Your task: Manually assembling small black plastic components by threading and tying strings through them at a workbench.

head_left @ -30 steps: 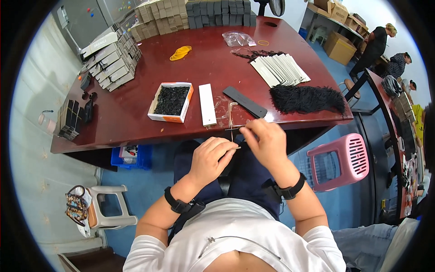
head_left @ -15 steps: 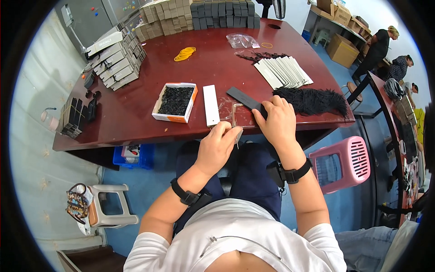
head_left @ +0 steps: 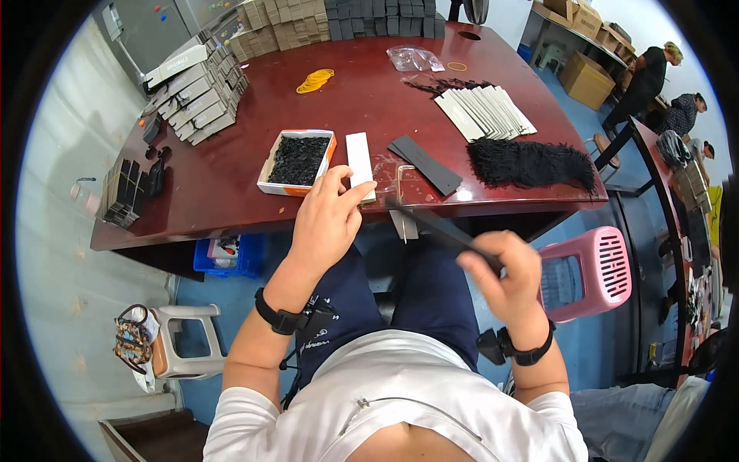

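My right hand (head_left: 508, 269), raised over my lap at the table's front edge, grips a dark strip (head_left: 435, 222), slightly blurred, pointing up and left. With thumb and fingers, my left hand (head_left: 327, 219) takes hold of the near end of a white card strip (head_left: 359, 152) lying on the table. Two overlapping dark grey card strips (head_left: 427, 164) lie to its right. Between them a bent metal wire (head_left: 400, 175) is fixed at the table edge; a small grey piece (head_left: 405, 225) hangs at its lower end. Left of the white strip stands an open box (head_left: 264, 183) of small black pieces (head_left: 299, 160).
Fanned pale cards (head_left: 486, 113) and a black cord bundle (head_left: 531, 163) lie to the right. Yellow rubber bands (head_left: 315, 81) and a clear plastic bag (head_left: 414, 58) lie farther back. Stacked bundles (head_left: 198, 96) stand left. A pink stool (head_left: 589, 273) is at right; people work beyond.
My right hand has drawn back toward me, lifting a dark strip off the table. My left hand has left the wire and moved left to the white card strip.
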The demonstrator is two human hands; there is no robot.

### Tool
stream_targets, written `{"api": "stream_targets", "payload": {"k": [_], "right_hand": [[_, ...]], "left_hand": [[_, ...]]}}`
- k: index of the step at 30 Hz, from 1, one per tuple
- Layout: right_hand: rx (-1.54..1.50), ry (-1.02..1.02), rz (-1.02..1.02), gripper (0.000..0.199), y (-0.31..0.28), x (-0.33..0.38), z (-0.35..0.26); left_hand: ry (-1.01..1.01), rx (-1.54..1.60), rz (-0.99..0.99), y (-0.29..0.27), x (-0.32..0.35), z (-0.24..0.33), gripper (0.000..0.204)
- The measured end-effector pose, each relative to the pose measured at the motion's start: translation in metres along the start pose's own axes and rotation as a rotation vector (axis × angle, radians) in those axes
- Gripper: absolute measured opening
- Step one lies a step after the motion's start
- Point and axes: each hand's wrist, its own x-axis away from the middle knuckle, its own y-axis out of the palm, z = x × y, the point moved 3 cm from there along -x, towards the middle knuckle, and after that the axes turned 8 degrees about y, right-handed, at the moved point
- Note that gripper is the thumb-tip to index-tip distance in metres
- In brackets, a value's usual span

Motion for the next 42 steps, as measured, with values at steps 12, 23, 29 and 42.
{"api": "stream_targets", "payload": {"k": [12, 23, 29, 42], "right_hand": [[-0.132, 0.361, -0.268, 0.014, 0.078, 0.022, 0.052], [0.208, 0.262, -0.058, 0.024, 0.091, -0.004, 0.065], [0.273, 0.237, -0.054, 0.023, 0.090, -0.004, 0.066], [0.215, 0.198, -0.077, 0.017, 0.050, 0.013, 0.056]], "left_hand": [[-0.029, 0.078, -0.054, -0.004, -0.007, 0.004, 0.033], [0.144, 0.019, 0.498, -0.064, -0.013, 0.025, 0.022], [-0.049, 0.631, -0.038, -0.038, 0.005, 0.055, 0.016], [0.061, 0.414, 0.078, 0.023, 0.013, 0.051, 0.009]]}}
